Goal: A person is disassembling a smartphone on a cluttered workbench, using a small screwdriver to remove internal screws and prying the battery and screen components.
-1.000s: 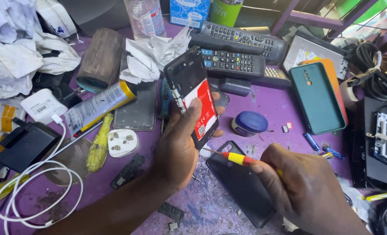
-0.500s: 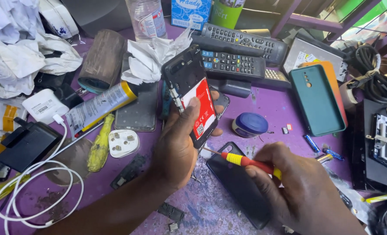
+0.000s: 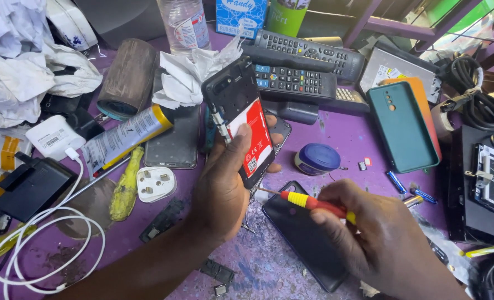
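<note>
Head view of a purple workbench (image 3: 341,139) during work on an opened smartphone (image 3: 241,119). The left hand (image 3: 225,183) is closed around the phone from below and holds it tilted, back side up, above the middle of the bench; the back cover is off, the red-labelled battery (image 3: 253,136) is exposed, and the thumb presses on the battery's lower part. The right hand (image 3: 380,239), at four o'clock from the phone, is closed around a red-and-yellow precision screwdriver (image 3: 308,201) whose thin shaft points towards nine o'clock, with its tip at the phone's lower edge, just beside the left palm. The step in hand appears to be working on the bottom end of the phone with the driver tip; whether the tip sits in a screw cannot be told. The next move would call for a steady left grip and a fine, well-aimed tip, since a slip could mark the battery. A dark phone back panel (image 3: 308,239) lies flat beneath the right hand. At twelve o'clock lie two remote controls (image 3: 297,80); at two o'clock a teal phone case (image 3: 402,125); at three o'clock a small blue-lidded jar (image 3: 317,158); at nine o'clock a white plug (image 3: 155,184) and a tube of adhesive (image 3: 126,139).
</note>
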